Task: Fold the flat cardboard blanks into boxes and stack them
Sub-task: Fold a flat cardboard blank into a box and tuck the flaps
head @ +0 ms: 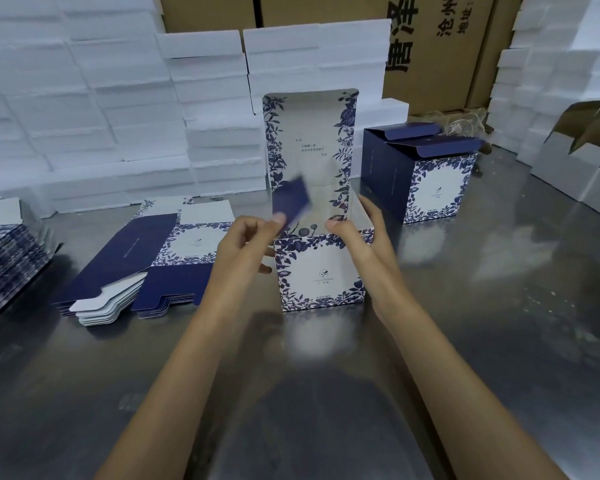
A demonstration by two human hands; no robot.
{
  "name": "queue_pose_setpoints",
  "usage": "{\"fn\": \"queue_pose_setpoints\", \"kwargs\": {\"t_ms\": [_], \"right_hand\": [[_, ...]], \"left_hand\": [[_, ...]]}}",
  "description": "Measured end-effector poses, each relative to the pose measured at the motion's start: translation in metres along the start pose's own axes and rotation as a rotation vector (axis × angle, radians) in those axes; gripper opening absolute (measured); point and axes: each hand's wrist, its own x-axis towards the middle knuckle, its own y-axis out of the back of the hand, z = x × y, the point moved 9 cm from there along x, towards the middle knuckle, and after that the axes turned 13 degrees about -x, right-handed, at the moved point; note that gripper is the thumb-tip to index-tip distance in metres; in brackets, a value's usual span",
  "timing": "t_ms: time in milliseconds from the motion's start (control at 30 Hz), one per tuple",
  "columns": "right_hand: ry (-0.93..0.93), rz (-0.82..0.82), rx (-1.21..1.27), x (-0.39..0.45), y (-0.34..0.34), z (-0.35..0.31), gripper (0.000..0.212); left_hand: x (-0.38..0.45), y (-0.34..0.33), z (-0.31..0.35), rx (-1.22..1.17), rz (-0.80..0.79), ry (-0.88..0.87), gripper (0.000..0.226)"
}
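A reflective steel table (465, 341) fills the room's foreground, walled behind by white foam blocks (84, 116) and brown cartons (440, 46). At its middle stands the half-formed box (321, 271), front panel facing the person, its tall lid (310, 140) upright at the back. The left hand (246, 247) pinches the blurred navy side flap (291, 199) at the box's left wall, thumb and forefinger closed on it. The right hand (357, 233) grips the box's right front corner, thumb on the rim and fingers along the outside of the wall. The flap tilts inward over the open cavity, so folding it down looks like the left hand's job while the right steadies. Left of the box lie flat blanks (146, 258); behind it to the right, finished boxes (426, 174) stand together.
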Motion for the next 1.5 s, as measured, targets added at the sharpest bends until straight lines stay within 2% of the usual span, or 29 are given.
{"fn": "queue_pose_setpoints", "kwargs": {"t_ms": [100,200,333,467,600,767,833,967,1167,1367,1500], "right_hand": [[0.029,-0.016,0.022,-0.001,-0.001,-0.002,0.067],[0.068,-0.028,0.027,-0.004,-0.001,-0.007,0.074],[0.091,-0.044,0.027,-0.004,-0.002,-0.012,0.077],[0.075,-0.041,0.030,-0.005,-0.001,-0.012,0.072],[0.094,-0.037,0.048,-0.007,0.000,-0.014,0.057],[0.086,-0.039,0.059,-0.007,0.001,-0.016,0.057],[0.081,-0.029,0.067,-0.008,0.002,-0.014,0.055],[0.066,-0.037,0.075,-0.006,0.001,-0.014,0.053],[0.063,-0.050,0.081,-0.004,0.000,-0.012,0.053],[0.050,-0.063,0.111,-0.002,0.000,-0.010,0.050],[0.062,-0.085,0.095,-0.004,0.002,-0.014,0.047]], "left_hand": [[0.002,-0.007,0.008,0.181,-0.093,-0.016,0.028],[0.009,-0.009,0.018,0.365,-0.082,-0.027,0.023],[0.022,-0.014,0.031,0.616,-0.127,0.002,0.037],[0.028,-0.020,0.034,0.829,-0.212,0.012,0.039],[0.040,-0.015,0.035,0.796,-0.248,0.162,0.039],[0.043,-0.024,0.032,0.843,-0.230,0.080,0.027],[0.045,-0.026,0.033,0.906,-0.249,0.104,0.026],[0.056,-0.022,0.037,0.916,-0.269,0.242,0.037],[0.059,-0.024,0.034,0.943,-0.172,0.033,0.027],[0.073,-0.014,0.030,0.835,-0.167,0.145,0.037],[0.075,-0.016,0.025,0.710,-0.153,0.092,0.020]]}}
